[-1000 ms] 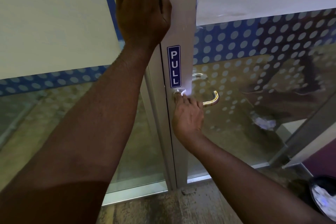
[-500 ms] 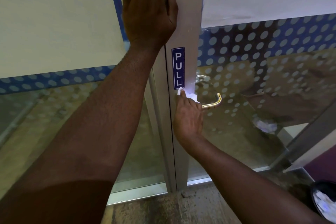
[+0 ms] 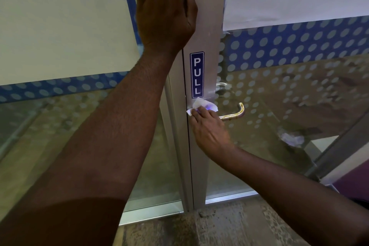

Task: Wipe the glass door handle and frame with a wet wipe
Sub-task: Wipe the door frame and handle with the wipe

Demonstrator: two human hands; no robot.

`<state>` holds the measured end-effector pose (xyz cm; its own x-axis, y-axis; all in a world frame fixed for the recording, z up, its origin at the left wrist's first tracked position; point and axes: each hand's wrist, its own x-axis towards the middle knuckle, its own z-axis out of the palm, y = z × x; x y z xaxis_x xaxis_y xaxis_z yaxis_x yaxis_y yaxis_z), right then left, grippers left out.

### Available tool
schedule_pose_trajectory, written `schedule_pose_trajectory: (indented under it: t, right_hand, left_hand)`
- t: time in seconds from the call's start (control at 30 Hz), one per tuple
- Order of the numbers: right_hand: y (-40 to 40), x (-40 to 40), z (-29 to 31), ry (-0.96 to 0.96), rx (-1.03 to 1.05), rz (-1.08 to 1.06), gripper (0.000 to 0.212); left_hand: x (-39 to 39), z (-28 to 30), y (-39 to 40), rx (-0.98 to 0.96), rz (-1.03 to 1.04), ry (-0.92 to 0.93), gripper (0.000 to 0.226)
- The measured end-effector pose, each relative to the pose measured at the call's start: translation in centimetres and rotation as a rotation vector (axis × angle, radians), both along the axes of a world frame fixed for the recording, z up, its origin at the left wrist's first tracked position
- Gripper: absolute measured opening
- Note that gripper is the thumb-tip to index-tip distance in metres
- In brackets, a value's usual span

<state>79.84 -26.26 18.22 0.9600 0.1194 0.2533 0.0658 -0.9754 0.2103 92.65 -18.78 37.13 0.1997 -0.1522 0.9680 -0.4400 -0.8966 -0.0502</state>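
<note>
The right hand [image 3: 209,132] pressed the wet wipe [image 3: 201,106] under curled fingers against the frame [image 3: 207,50] beside the handle [image 3: 235,113]; left hand [image 3: 163,12] flat, fingers straight. Wiping looked midway.

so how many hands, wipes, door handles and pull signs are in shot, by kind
hands: 2, the left hand flat on the door frame, the right hand pressing the wipe
wet wipes: 1
door handles: 1
PULL signs: 1
total: 5
</note>
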Motion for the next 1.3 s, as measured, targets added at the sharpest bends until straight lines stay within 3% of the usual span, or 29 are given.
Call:
schedule_pose_trajectory:
  t: [0.23, 0.5, 0.6, 0.7, 0.8, 0.87, 1.0, 1.3]
  right_hand:
    - [0.8, -0.8, 0.3, -0.014, -0.027, -0.022, 0.025]
    - [0.9, 0.5, 0.5, -0.235, 0.228, -0.11, 0.007]
    - [1.0, 0.8, 0.2, -0.396, 0.399, -0.173, 0.016]
    - [1.0, 1.2, 0.4, -0.398, 0.568, -0.219, 0.026]
    - [0.3, 1.5, 0.4, -0.342, 0.494, -0.202, 0.027]
    - [-0.2, 1.7, 0.3, -0.293, 0.465, -0.213, 0.014]
    - [0.0, 2.3, 1.1, -0.246, 0.467, -0.309, 0.021]
    - [2.1, 2.0, 2.0, -0.135, 0.231, -0.332, 0.022]
  left_hand:
    - [-0.2, 0.1, -0.1, 0.02, 0.011, 0.047, 0.062]
    - [0.3, -0.2, -0.3, -0.063, -0.015, -0.082, 0.057]
    - [0.6, -0.2, -0.4, -0.085, -0.016, -0.155, 0.054]
    - [0.6, -0.2, -0.4, -0.102, -0.035, -0.203, 0.052]
    - [0.6, -0.1, -0.3, -0.091, -0.036, -0.235, 0.052]
    - [0.5, -0.1, -0.3, -0.081, -0.039, -0.206, 0.053]
    - [0.5, -0.3, -0.3, -0.088, -0.044, -0.163, 0.054]
    - [1.1, -0.3, -0.6, -0.136, -0.072, -0.264, 0.051]
